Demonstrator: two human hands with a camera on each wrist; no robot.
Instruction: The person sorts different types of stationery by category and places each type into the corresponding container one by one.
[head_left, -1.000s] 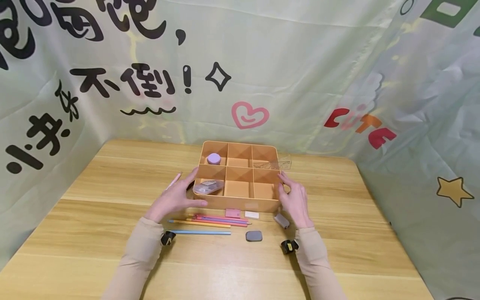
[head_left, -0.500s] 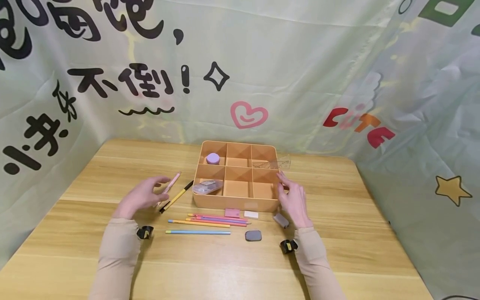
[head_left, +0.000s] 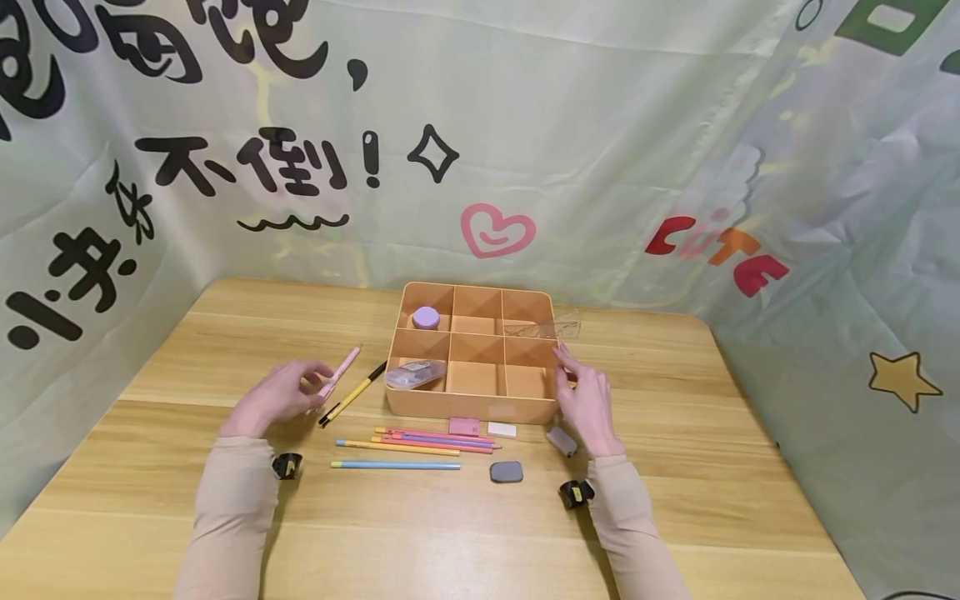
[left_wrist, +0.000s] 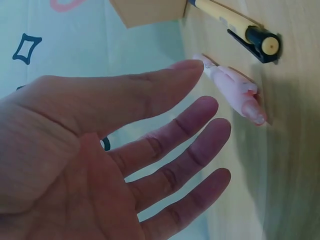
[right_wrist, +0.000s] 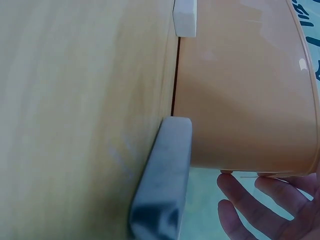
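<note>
My left hand (head_left: 281, 392) hovers over the table beside a pink pen (left_wrist: 235, 92), thumb and fingers spread apart, nothing between them. Just right of that pen lies a yellow pen with black ends (head_left: 352, 395). The orange six-compartment organizer box (head_left: 472, 406) stands behind the loose stationery. At its right side, my right hand (head_left: 588, 404) touches the outer wall with its fingertips. A purple-lidded round item (head_left: 426, 317) sits in the back left compartment, a clear plastic case (head_left: 415, 374) in the front left. A clear ruler (head_left: 562, 325) sticks out over the box's back right edge.
In front of the box lie several pencils (head_left: 435, 442), a blue pencil (head_left: 396, 465), a pink block (head_left: 463, 426), a white eraser (head_left: 502, 430) and a dark grey rounded item (head_left: 506, 472). A grey block (right_wrist: 165, 175) lies near the box's front right corner.
My left hand has let go of the box's left side and moved left to the pink pen, uncovering the yellow pen. The right hand stays at the box.
</note>
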